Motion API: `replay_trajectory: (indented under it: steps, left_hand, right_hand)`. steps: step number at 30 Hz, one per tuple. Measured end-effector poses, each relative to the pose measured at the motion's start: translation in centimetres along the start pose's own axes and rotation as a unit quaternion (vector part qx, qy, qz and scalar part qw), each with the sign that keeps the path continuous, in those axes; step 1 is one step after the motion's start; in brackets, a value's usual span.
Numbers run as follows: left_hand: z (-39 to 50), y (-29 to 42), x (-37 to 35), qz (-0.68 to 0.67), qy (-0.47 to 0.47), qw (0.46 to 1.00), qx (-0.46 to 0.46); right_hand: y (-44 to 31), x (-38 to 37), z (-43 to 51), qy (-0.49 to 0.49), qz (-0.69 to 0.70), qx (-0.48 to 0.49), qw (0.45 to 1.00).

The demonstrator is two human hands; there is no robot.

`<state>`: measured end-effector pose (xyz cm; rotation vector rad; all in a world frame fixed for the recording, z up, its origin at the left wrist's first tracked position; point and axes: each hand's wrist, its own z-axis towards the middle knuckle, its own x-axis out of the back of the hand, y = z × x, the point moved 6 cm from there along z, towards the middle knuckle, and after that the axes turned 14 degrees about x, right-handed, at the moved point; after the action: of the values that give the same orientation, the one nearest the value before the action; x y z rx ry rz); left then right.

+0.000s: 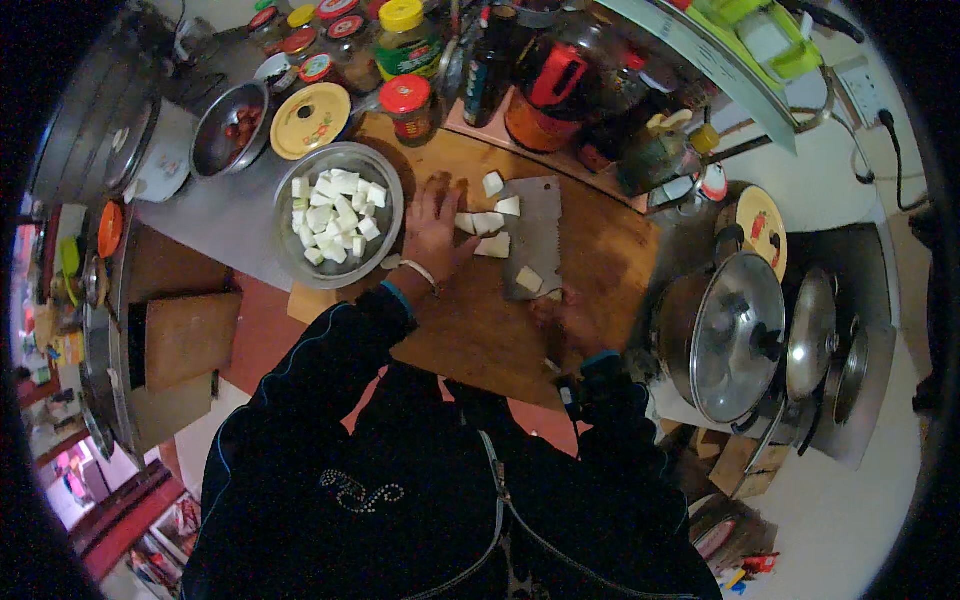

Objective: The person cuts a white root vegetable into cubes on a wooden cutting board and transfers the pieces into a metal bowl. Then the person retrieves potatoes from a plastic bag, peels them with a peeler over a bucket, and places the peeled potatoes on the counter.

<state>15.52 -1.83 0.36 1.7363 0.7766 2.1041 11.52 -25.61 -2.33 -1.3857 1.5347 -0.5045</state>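
Note:
My left hand [435, 229] rests on the wooden cutting board [457, 322], fingers apart, beside white vegetable pieces [487, 223]. The thumb is near or touching one piece; I cannot tell which. A wide cleaver blade [534, 217] lies at a low angle over the board, its toothed edge towards the right. One pale chunk [529, 280] sits on the blade near its lower end. My right hand [566, 319], dark and blurred, is closed around the cleaver's handle, which it mostly hides. Left of my left hand, a round bowl [388, 232] holds many white cubes, some with greenish edges.
Lidded jars [409, 105] and an electric kettle [551, 97] line the board's far side. A metal bowl [206, 154] with reddish-brown pieces and a yellow lid [311, 120] stand at the upper left. On the right sits a large pot with a glass lid [739, 337].

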Motion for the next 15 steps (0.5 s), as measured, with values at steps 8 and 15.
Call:
replay_trajectory:
  steps: [8, 15]
  left_hand:
    - [2.7, -0.5, -2.0, 0.061, -0.083, 0.987, 0.127]
    - [0.5, 0.0, -1.8, 0.069, -0.121, 0.990, 0.017]
  right_hand:
    - [1.1, 1.1, 3.6, -0.186, -0.220, 0.025, 0.957]
    - [3.3, 1.8, 2.7, -0.135, -0.197, 0.045, 0.970]
